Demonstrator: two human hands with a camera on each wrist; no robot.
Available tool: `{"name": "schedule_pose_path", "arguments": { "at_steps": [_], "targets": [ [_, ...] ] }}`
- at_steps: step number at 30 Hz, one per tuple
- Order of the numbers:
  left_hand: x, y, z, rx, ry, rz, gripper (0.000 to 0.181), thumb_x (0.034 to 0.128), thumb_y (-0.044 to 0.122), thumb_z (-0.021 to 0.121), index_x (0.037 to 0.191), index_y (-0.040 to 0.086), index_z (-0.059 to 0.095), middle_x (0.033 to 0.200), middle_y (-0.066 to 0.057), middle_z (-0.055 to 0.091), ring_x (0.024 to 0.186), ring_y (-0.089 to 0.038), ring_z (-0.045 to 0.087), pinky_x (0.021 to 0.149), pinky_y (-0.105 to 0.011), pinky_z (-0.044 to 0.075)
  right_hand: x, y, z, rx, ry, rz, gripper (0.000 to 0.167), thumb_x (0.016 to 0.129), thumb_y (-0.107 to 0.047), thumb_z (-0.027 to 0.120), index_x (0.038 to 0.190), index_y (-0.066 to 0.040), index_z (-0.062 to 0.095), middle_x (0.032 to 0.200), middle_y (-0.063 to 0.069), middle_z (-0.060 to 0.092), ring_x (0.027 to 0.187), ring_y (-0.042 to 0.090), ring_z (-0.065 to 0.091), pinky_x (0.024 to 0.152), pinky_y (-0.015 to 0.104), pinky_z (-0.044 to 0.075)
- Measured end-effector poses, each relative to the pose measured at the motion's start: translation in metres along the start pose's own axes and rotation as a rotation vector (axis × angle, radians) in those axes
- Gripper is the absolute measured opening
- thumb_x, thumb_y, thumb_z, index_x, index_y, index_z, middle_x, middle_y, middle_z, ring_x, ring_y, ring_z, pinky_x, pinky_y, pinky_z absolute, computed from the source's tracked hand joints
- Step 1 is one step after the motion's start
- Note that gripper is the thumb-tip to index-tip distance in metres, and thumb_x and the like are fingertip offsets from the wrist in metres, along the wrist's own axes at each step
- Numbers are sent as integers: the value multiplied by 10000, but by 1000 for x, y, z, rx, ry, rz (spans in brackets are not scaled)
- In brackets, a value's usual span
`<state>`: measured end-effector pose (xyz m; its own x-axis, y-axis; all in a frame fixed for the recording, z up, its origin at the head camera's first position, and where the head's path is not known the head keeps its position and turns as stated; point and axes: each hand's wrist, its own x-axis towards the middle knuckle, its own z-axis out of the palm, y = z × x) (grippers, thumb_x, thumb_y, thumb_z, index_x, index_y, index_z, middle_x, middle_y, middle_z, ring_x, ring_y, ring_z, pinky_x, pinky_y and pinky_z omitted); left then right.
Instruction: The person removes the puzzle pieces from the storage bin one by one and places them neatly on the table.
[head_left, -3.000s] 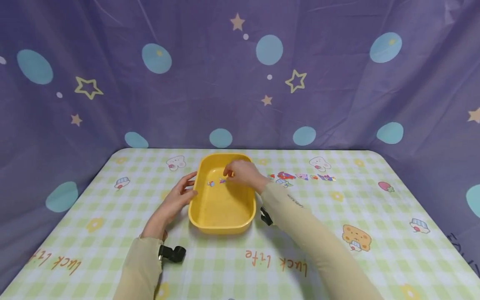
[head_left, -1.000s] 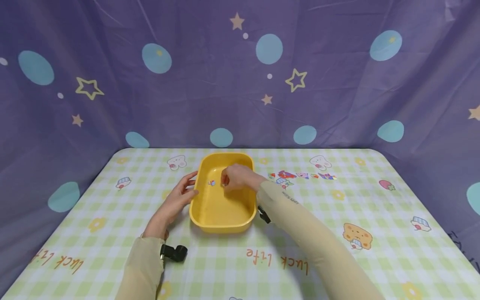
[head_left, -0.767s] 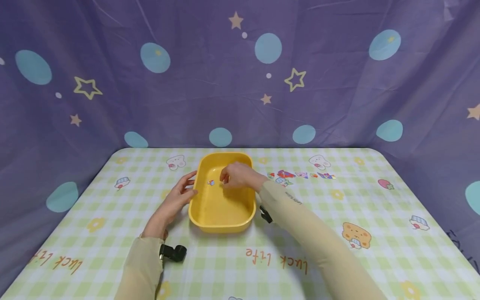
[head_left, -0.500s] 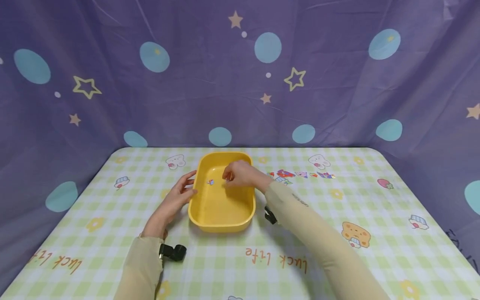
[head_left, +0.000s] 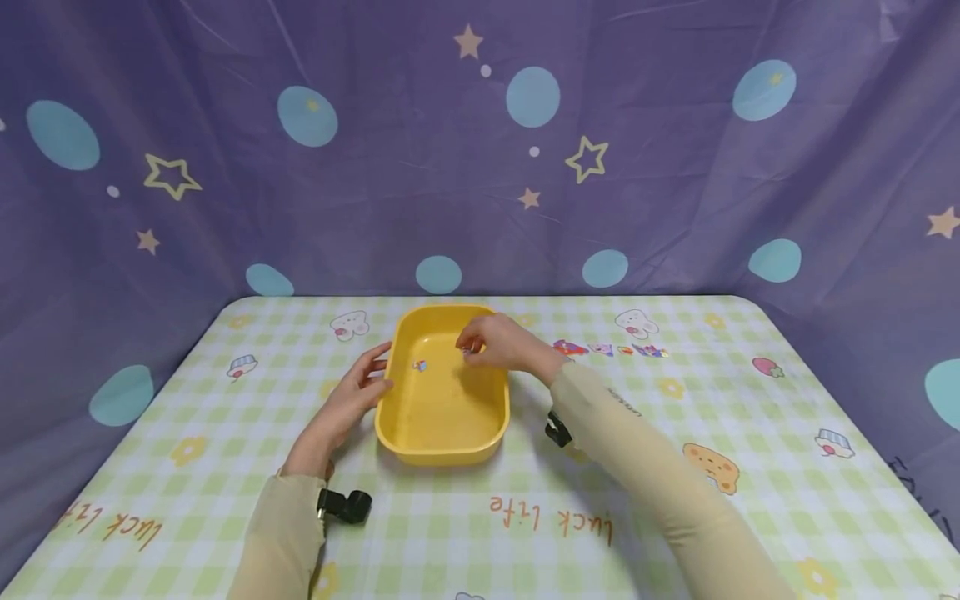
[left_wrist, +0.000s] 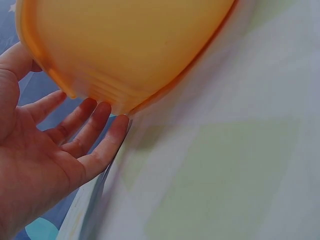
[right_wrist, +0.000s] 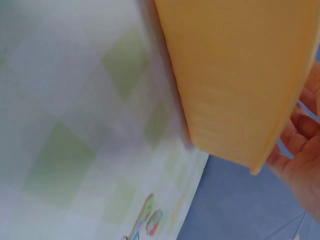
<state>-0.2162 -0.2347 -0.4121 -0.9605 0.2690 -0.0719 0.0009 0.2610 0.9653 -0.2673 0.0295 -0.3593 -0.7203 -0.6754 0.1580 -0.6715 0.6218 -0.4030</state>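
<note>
A yellow plastic bin [head_left: 442,417] stands on the table. On its left, my left hand [head_left: 352,398] touches the outer wall with fairly straight fingers; the left wrist view shows the fingertips [left_wrist: 102,107] against the wall. My right hand [head_left: 502,340] reaches over the right rim, thumb and fingers pinching a small colourful flat piece [head_left: 468,352], mostly covered. Another small blue-and-red piece [head_left: 420,365] lies on the bin's floor. In the right wrist view the bin wall [right_wrist: 240,75] hides the fingertips.
Right of the bin, a row of flat cartoon pieces [head_left: 602,349] lies on the checked tablecloth [head_left: 750,400], partly behind my right forearm. The right wrist view shows two of these flat pieces [right_wrist: 154,222]. A purple curtain [head_left: 480,208] hangs behind the table.
My right hand has lifted the small piece from the bin floor and moved right toward the rim. The left hand and bin stay in place.
</note>
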Motion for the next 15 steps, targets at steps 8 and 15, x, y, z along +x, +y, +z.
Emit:
{"name": "schedule_pose_path", "arguments": {
  "at_steps": [8, 15],
  "targets": [
    [1, 1, -1, 26, 6, -16, 628, 902, 177, 513, 1449, 237, 212, 1398, -154, 308, 1191, -309, 412, 802, -277, 462, -9, 5, -14, 36, 38, 24, 196, 811, -146, 635, 979, -63, 689, 953, 39, 649, 810, 135, 620, 745, 211, 491],
    [0, 0, 1, 14, 3, -23, 630, 903, 171, 512, 1451, 230, 207, 1403, -159, 304, 1203, -320, 405, 811, -283, 466, -23, 13, -23, 13, 72, 36, 184, 813, -160, 638, 981, -105, 691, 910, 1, 628, 794, 124, 612, 756, 250, 493]
  ]
}}
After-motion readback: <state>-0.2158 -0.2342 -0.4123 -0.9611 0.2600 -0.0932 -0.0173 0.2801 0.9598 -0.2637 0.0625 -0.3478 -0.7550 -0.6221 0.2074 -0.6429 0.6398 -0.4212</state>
